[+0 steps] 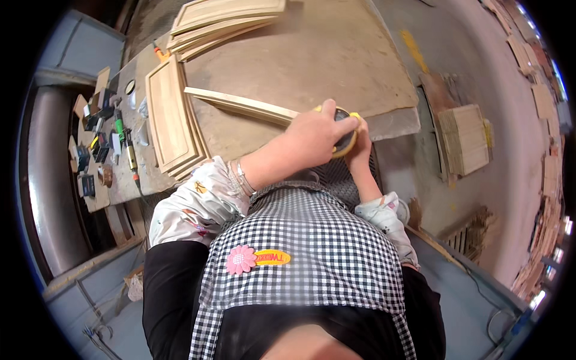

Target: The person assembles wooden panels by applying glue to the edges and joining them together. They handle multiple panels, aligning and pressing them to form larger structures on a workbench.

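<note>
In front of me, both hands meet at a yellow tape roll [344, 147] with a dark middle. My left hand [313, 133] is closed over its near left side, fingers reaching toward the right. My right hand [360, 144] is closed at the roll's right edge, where a bit of yellow [355, 116] shows by the fingers. A narrow wooden panel [240, 105], seen edge-on, lies slanting across the table; its right end disappears behind my left hand. Whether that hand also touches the panel is hidden.
Framed wooden panels [171, 117] are stacked on the brown table [336, 57] at left, more panels [225, 18] at the back. Green-and-yellow tools [123, 133] and small boxes lie farther left. Another panel stack [464, 139] stands low at right, beyond the table edge.
</note>
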Demonstrator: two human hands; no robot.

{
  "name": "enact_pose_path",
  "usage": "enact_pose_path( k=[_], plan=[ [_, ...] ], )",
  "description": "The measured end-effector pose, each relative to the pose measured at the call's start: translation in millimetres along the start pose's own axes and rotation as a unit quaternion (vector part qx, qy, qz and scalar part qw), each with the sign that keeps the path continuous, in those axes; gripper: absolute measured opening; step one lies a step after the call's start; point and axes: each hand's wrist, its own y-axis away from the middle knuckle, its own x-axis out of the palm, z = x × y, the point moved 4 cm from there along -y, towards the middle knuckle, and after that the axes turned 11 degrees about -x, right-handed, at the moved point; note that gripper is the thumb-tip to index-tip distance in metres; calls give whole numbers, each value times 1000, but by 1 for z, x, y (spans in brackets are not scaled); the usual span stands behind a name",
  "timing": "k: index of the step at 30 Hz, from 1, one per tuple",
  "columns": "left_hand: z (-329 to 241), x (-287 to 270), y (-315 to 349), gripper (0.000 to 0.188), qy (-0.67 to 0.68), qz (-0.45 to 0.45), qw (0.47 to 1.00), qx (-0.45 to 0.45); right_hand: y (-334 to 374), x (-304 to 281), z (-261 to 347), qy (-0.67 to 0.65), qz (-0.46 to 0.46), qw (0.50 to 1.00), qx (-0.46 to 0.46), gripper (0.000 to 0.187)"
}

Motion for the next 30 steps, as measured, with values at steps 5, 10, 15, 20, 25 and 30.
enact_pose_path(
  k=[5, 10, 15, 20, 25, 30],
  plan=[
    [35, -24, 18, 52, -13, 8, 988, -153, 14, 6, 20, 218, 114, 967, -70, 60],
    [138, -76, 69, 55, -8, -92, 945, -314, 14, 16, 42, 333, 126, 929, -100, 55],
    [244, -96, 199, 62, 33, -246, 855, -455, 18, 64, 91, 595, 223, 684, -357, 49],
    [358, -98, 334, 72, 23, -348, 762, -546, 20, 135, 74, 630, 275, 623, -373, 45],
    [482, -95, 455, 72, -128, -335, 664, -656, 16, 223, 12, 662, 279, 634, -287, 42],
    [585, -86, 509, 74, -82, -314, 643, -693, -5, 257, 15, 699, 233, 642, -211, 35]
  ],
)
